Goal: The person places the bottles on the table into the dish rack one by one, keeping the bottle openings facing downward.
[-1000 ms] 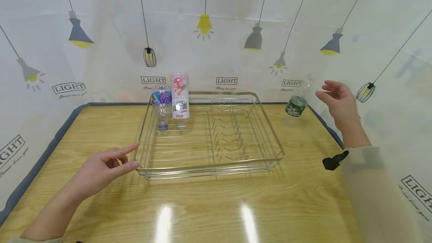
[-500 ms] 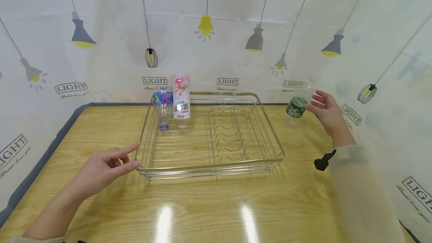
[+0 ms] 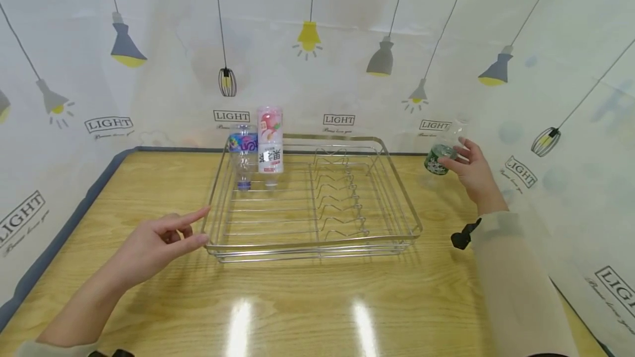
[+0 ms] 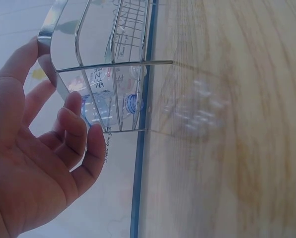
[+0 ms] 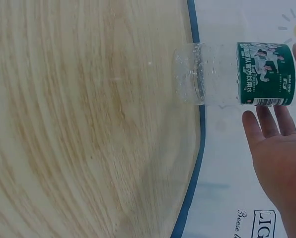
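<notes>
My left hand [image 3: 149,247] touches the near-left corner of the metal dish rack [image 3: 317,247] with extended index finger and thumb; the other fingers bend loosely. In the left wrist view the index fingertip meets the rack's rim [image 4: 47,64]. Two plastic bottles stand upside down in the rack's back left: a clear bottle [image 3: 243,161] with a blue-purple label and a pink-and-white bottle [image 3: 270,142]. At the right, a clear green-labelled bottle [image 3: 436,160] stands upright on the table. My right hand [image 3: 473,175] is around its side, thumb before the label; firm contact cannot be told.
The rack has a row of bent wire dividers [image 3: 342,197] in its right half. A wooden table [image 3: 297,302] lies beneath, with a blue edge at the back. A lamp-patterned white curtain [image 3: 173,26] closes off the back and sides.
My right hand has moved left from beside the green-labelled bottle until its thumb and fingers are around the bottle. The left hand stays at the rack's corner. The view has shifted slightly.
</notes>
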Demonstrator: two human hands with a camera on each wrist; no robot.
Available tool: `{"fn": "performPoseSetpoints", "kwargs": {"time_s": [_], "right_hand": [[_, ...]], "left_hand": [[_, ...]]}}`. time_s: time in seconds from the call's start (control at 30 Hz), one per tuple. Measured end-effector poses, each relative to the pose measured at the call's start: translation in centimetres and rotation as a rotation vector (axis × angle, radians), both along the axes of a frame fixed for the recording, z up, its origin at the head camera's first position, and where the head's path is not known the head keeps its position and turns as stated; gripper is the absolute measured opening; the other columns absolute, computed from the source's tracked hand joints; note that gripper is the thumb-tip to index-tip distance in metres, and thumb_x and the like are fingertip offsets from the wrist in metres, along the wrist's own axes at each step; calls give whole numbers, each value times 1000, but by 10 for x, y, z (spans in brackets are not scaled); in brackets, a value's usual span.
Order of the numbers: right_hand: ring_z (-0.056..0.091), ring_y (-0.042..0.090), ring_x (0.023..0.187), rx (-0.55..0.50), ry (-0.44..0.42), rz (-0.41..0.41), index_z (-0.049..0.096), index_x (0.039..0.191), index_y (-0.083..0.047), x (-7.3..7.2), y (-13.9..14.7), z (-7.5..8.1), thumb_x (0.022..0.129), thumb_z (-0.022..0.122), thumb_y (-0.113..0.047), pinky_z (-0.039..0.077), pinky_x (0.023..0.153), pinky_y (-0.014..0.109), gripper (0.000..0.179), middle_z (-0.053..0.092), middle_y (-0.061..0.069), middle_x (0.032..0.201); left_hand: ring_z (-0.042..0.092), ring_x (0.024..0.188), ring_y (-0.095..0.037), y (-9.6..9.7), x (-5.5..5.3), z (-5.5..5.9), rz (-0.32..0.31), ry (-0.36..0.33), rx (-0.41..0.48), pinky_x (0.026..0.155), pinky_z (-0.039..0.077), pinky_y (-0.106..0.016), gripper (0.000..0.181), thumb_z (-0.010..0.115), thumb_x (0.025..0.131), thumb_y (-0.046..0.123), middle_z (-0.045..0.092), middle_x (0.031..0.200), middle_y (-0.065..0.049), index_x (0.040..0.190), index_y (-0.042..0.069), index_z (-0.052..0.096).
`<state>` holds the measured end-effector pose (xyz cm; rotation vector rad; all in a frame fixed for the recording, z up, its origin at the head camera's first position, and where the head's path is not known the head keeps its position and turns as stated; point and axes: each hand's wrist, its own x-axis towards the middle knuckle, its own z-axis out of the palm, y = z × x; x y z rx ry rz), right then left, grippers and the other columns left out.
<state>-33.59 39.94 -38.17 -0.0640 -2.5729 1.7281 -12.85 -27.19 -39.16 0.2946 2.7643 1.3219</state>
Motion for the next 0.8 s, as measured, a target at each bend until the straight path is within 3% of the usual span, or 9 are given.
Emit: {"fn": "performPoseSetpoints", "kwargs": {"time_s": [0.8], "right_hand": [[13, 48, 169, 30, -17, -35, 8, 179, -20, -2, -8, -3, 109, 70, -26, 23, 134, 66, 94, 3, 23, 184]], "left_hand": [[50, 75, -14, 1, 2, 2, 3, -8, -3, 59, 43, -31, 58, 75, 106, 41, 65, 105, -5, 160, 30, 58]]}}
